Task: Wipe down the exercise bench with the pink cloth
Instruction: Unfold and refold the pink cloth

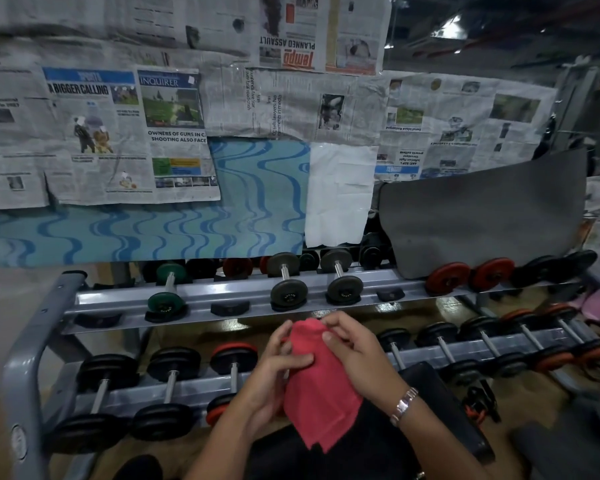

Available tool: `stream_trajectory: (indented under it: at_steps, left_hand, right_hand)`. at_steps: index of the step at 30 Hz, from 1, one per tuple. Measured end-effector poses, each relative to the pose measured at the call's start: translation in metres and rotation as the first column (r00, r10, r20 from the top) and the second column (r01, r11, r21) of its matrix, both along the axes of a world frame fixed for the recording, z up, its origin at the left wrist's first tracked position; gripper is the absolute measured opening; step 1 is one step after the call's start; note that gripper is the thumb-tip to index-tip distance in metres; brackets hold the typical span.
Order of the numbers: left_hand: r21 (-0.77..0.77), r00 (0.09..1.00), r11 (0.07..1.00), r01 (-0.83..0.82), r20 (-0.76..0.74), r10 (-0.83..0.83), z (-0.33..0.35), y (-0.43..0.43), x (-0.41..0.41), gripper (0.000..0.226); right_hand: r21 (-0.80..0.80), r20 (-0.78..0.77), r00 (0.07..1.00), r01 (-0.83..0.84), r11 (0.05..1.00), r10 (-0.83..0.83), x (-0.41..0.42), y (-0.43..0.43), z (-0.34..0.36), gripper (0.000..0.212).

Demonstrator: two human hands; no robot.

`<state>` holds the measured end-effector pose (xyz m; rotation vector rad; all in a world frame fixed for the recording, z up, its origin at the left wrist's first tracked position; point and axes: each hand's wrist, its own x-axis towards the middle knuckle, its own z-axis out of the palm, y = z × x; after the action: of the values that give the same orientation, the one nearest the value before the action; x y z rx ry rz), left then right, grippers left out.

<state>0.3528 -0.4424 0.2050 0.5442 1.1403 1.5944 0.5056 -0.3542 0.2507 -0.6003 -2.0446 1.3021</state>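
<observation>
Cloth (321, 393), pink-red, centre of the lower frame. It is held in the air by both hands and hangs in a loose fold to a ragged lower corner. It probably does not touch the pad yet, though the overlap makes this hard to tell.

Left hand (274, 372): fingers curled round the left side, thumb laid across the front. Right hand (355, 348): thumb and fingertips pinch the top edge. Neither hand is spread. Judged purpose: bunching the fabric into a wiping pad before the first stroke.

Exercise bench (454, 417): black padded surface at lower right of centre, running under the forearms, with its far corner and right edge visible.

Dumbbell rack (222, 296): two grey tiers just beyond the bench end, so forward strokes have little room. There is more room back towards the bottom edge.

Grey mat (482, 216): draped over the rack at upper right. Newspaper sheets (94, 133) cover the wall.
</observation>
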Motion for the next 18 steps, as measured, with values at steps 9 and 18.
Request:
stream_trajectory:
  at_steps: [9, 18]
  left_hand:
    - [-0.043, 0.989, 0.990, 0.133, 0.069, -0.130, -0.010, -0.001, -0.040, 0.063]
    - [-0.290, 0.936, 0.890, 0.351, 0.116, -0.331, -0.012, 0.085, -0.101, 0.034]
  right_hand:
    - [-0.300, -0.066, 0.982, 0.148, 0.942, -0.176, -0.033, 0.011, -0.018, 0.015]
    - [-0.290, -0.104, 0.988, 0.080, 0.954, -0.114, -0.091, 0.112, -0.031, 0.016]
